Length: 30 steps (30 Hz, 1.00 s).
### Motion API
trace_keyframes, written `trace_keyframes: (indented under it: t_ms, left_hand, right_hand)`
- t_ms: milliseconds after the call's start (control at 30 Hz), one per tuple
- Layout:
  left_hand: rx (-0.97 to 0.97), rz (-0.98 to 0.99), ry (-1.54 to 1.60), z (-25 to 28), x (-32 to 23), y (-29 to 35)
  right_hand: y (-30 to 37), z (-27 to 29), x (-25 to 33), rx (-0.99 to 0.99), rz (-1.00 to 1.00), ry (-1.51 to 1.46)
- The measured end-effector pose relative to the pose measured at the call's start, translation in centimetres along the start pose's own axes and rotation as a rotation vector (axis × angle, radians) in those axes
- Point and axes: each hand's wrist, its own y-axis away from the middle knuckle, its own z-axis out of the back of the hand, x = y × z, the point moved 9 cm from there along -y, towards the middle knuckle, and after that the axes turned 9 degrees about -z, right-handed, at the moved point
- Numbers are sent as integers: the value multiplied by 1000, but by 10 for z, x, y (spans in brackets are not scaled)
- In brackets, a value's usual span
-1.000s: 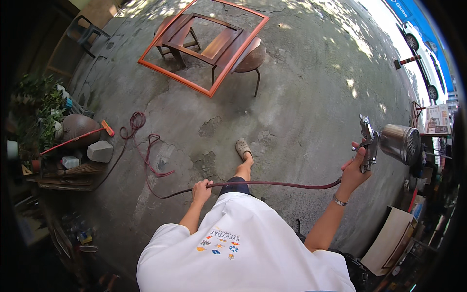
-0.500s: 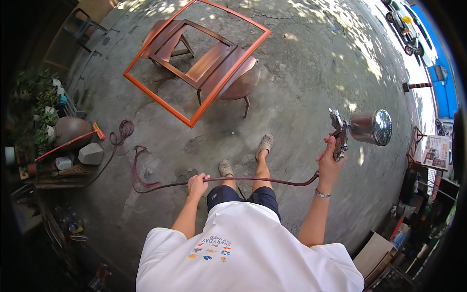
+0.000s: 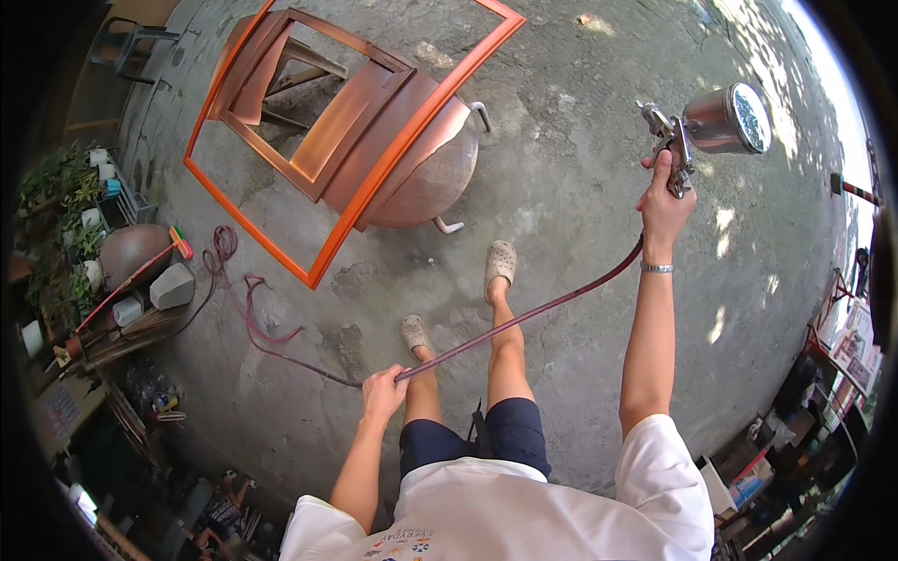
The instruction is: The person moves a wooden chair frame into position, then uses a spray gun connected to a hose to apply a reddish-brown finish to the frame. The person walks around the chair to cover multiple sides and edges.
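My right hand [image 3: 666,204] is wrapped round the handle of a metal spray gun [image 3: 680,161], held out ahead on the right. A shiny metal paint cup [image 3: 718,122] is fixed to the gun. From below that hand a dark red air hose [image 3: 524,320] slants down to my left hand [image 3: 382,393], which is closed round it in front of my shorts. Ahead on the left, an orange-painted rectangular frame [image 3: 251,224] rests over brown boards [image 3: 342,129]. Under them shows the round brown top of a stool [image 3: 438,178]. A gap separates the spray gun from the frame.
The hose's loose coils [image 3: 223,245] lie on the concrete floor [image 3: 561,187] at left. Beside them are a broom [image 3: 181,243], a grey block [image 3: 172,287], a round brown pot [image 3: 136,257] and potted plants. A dark chair [image 3: 131,45] stands far left; clutter lines the right edge.
My right hand has reached farther forward and up with the spray gun, so the hose slopes more steeply. The orange frame and stool appear nearer and larger. My left hand still grips the hose.
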Motion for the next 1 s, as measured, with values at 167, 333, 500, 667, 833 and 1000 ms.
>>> trace_keyframes:
  t_ms: [167,333,500,667,833,1000]
  left_hand:
    - [-15,-66,77,-13,-53,-63]
    - [-18,-23,149,-20,-86,-100]
    - [-35,24,190,-30,-82,-106]
    - [-68,112,244,-24,-53,-94]
    - [-143,123,189,-17,-14,-58]
    - [-190,161,144,-6,34,-15]
  right_hand:
    - [-114,-55,-37,8,126,121]
    - [-174,-92,-42,41,128,139]
    - [-191,-129,-54,84,118,151]
    - [-167,-164,-86,164,76,116]
    - [-84,-184,-87,303,15,139]
    - [6,-186,-86,367,62,88]
